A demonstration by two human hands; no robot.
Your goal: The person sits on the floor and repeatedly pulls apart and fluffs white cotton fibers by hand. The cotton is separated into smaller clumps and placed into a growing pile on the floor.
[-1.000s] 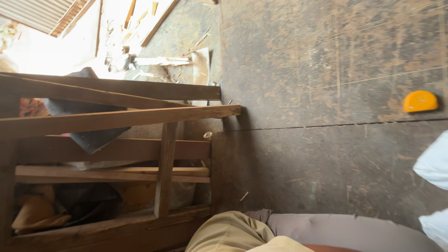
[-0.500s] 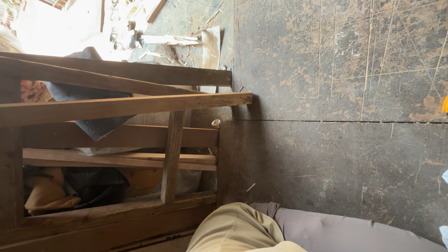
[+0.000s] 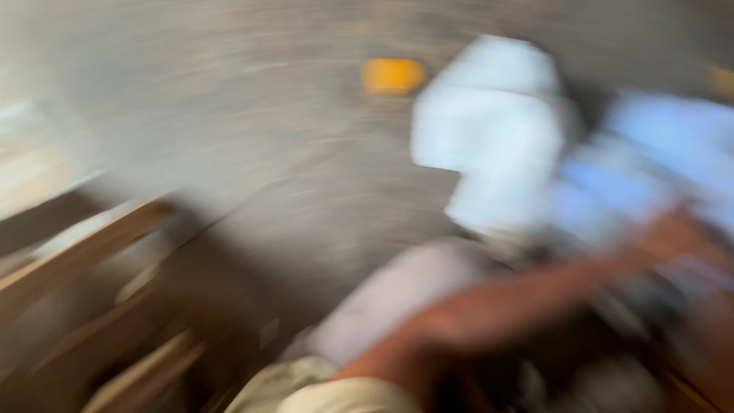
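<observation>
Motion blur smears the whole view, so detail is poor. Far left: brown wooden frame of slats (image 3: 92, 260) runs diagonally w/ dark gaps between the slats; whatever sits inside is too blurred to tell. Next, dark scuffed floor (image 3: 252, 130) fills the middle. Small orange rounded object (image 3: 393, 75) lies on that floor near the top centre, well apart from the hands. Lower centre: pale lilac rounded cushion-like shape (image 3: 397, 294) and a khaki cloth fold (image 3: 306, 386). A bare forearm stretches from bottom centre up to the right, ending in one hand (image 3: 673, 233) at a bundle of white and light-blue cloth (image 3: 535, 145). Which hand it is, and whether its fingers grip the cloth or just touch it — can't tell. No second hand made out.
</observation>
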